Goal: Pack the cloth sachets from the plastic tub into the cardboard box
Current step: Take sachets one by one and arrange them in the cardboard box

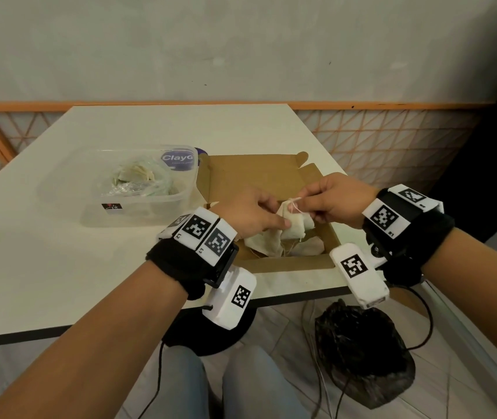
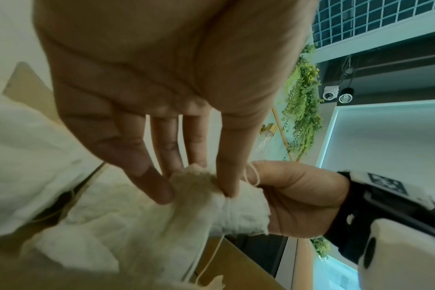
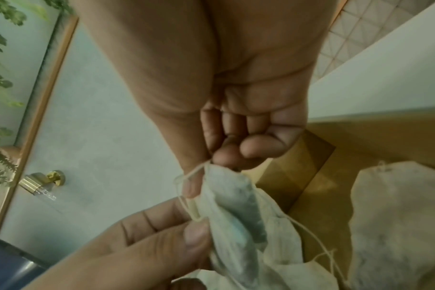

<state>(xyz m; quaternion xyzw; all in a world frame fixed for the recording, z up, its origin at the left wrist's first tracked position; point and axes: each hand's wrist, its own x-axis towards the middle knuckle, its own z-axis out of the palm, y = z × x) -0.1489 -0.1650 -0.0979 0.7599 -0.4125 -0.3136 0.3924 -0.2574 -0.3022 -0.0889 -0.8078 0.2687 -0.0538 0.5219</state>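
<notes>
Fingers [image 2: 226,176] of the left hand [image 1: 248,211], long and nearly straight, closing with the thumb on the body of a cream cloth sachet [image 1: 294,225], pinching it just over the cardboard box [image 1: 274,263]. Fingers [image 3: 261,147] of the right hand [image 1: 336,202] curled in tight, thumb and forefinger nipping the drawstring [image 3: 186,194] at the sachet's gathered mouth, string looped round the thumb tip. Both hands touching the same sachet, held above the open box, not resting on its floor. More sachets [image 1: 267,241] lying loose and crumpled inside the box, beneath the held one, thin strings trailing from them. Left of the box, just beside its wall: clear plastic tub [image 1: 138,207], holding a crinkled plastic bag [image 1: 141,179] with pale contents, too blurred to count. Behind the box, its brown lid flap [image 1: 253,173] lying open and flat on the white table [image 1: 60,267]. Below the box, under the table edge, a black plastic bag [image 1: 362,355] on the tiled floor, with cables running past it.
</notes>
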